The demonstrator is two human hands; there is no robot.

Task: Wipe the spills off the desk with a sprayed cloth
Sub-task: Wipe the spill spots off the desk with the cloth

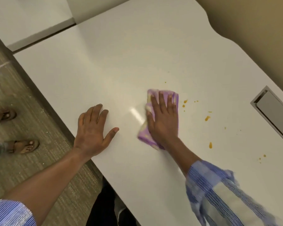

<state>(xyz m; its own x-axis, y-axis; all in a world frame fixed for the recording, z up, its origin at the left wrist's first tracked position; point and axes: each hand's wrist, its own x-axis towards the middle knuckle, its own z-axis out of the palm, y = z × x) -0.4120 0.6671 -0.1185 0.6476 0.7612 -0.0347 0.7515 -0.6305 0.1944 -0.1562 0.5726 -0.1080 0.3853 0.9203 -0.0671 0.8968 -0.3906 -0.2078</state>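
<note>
The right hand point(162, 118) lies flat and open on the purple cloth point(145, 136), pressing it on the white surface point(121, 62). The left hand point(91, 129) rests flat, holding nothing. Push the cloth right, over the orange spills point(207, 118) — press firmly — and catch every drop

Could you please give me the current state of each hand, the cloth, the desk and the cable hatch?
left hand: flat on the desk, empty.
right hand: pressed flat on the cloth.
purple cloth: crumpled under the palm.
desk: orange spills remain right of the cloth.
cable hatch: lid looks shut.
</note>
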